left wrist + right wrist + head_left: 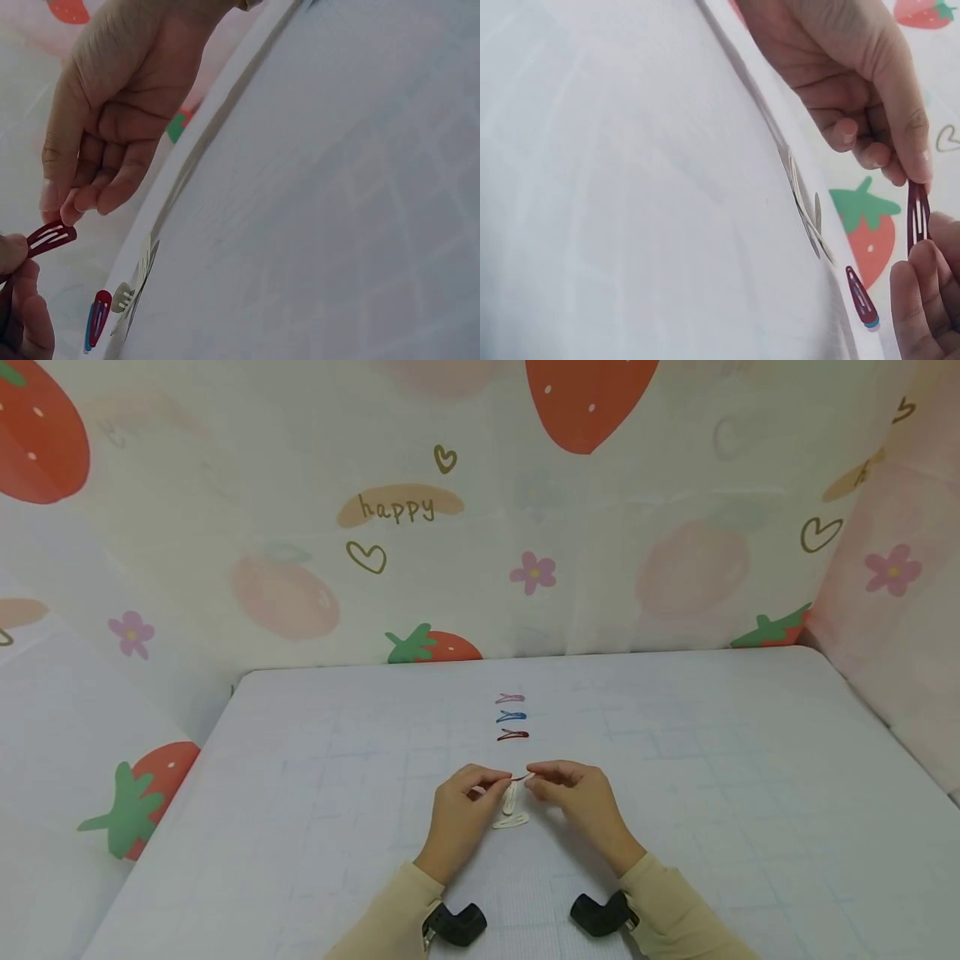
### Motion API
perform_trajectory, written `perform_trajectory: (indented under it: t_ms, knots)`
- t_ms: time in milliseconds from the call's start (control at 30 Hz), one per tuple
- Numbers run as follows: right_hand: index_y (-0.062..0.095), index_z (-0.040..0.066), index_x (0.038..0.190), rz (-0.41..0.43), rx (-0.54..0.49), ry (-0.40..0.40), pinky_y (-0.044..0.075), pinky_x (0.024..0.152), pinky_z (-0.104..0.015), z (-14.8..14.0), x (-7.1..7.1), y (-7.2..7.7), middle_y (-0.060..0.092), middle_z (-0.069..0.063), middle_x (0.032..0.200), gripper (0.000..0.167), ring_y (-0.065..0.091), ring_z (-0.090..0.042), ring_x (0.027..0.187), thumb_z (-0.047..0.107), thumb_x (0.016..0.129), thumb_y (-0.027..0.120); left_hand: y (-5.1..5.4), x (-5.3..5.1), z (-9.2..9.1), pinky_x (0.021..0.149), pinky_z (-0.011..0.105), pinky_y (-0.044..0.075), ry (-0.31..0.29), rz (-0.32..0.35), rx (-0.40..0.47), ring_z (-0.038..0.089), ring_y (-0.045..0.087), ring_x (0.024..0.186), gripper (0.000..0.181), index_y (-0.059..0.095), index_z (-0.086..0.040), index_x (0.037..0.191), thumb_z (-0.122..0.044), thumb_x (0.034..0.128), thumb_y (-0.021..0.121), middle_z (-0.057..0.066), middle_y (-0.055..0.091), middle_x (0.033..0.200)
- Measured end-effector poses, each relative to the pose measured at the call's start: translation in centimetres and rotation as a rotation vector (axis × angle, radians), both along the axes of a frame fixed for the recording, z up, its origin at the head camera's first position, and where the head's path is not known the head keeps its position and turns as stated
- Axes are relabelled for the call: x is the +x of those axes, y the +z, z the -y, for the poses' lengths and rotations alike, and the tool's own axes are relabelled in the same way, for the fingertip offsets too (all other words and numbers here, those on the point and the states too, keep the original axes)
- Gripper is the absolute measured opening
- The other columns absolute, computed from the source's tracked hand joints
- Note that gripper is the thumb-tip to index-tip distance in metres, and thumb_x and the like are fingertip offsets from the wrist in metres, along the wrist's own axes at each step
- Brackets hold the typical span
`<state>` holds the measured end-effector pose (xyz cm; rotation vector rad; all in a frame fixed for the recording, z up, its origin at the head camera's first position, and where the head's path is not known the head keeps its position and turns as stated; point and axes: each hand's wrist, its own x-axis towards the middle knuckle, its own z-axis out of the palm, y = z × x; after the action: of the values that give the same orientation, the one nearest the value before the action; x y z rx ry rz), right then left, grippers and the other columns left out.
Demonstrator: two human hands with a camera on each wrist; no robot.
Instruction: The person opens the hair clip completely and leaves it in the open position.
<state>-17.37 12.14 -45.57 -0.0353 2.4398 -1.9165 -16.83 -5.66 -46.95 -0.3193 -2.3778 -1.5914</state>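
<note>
So the left hand [467,806] has thumb and finger pinching a smooth, slotted, teardrop-ish dark red hair clip [54,237], and the right hand [585,802] has its fingertips curled at the other end, can't tell if they're actually gripping. Right below the fingers there's a pair of slim cream clips [511,821] on the flat white tabletop [360,860], and out beyond the fingertips a red clip [517,735], blue clip [514,716] and pink clip [514,697] sit splayed into little Vs.
</note>
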Motion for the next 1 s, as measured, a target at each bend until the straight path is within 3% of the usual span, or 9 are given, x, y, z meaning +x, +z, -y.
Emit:
perform_trajectory:
  t_ms: [167,467,633,1000]
  knots:
    - [0.074,0.001,0.110,-0.036,0.016,-0.006,0.052,0.070,-0.019,-0.11,0.08,0.02,0.076,-0.011,0.095,0.026,0.065,-0.002,0.077,0.011,0.085,0.076,0.10,-0.02,0.00,0.071,0.018,0.050,0.004,0.011,0.017,0.004,0.062,0.082,0.007,0.079,-0.013,0.094,-0.014,0.0898,0.073,-0.001,0.074,0.091]
    - [0.076,0.001,0.100,0.020,-0.039,-0.013,0.056,0.074,-0.021,-0.07,-0.10,-0.29,0.077,-0.009,0.093,0.019,0.068,-0.006,0.080,0.011,0.083,0.078,0.00,-0.08,0.17,0.072,0.017,0.047,-0.018,0.038,0.057,0.004,0.061,0.085,0.009,0.078,-0.017,0.096,-0.021,0.0918,0.071,-0.003,0.074,0.093]
    - [0.073,-0.003,0.098,0.023,-0.095,-0.012,0.059,0.074,-0.026,0.08,-0.09,-0.13,0.076,-0.012,0.090,0.016,0.071,-0.009,0.076,0.005,0.084,0.076,-0.20,-0.19,0.20,0.071,0.017,0.047,0.003,0.020,0.059,0.005,0.061,0.084,0.013,0.079,-0.013,0.099,-0.020,0.0907,0.072,-0.003,0.074,0.093]
    - [0.073,-0.002,0.097,-0.012,-0.086,-0.017,0.059,0.074,-0.026,0.15,-0.06,-0.23,0.075,-0.014,0.092,0.015,0.070,-0.008,0.075,0.007,0.085,0.076,0.06,-0.05,0.05,0.070,0.018,0.049,0.044,0.072,0.067,0.006,0.063,0.082,0.005,0.076,-0.016,0.091,-0.019,0.0873,0.077,-0.002,0.074,0.091]
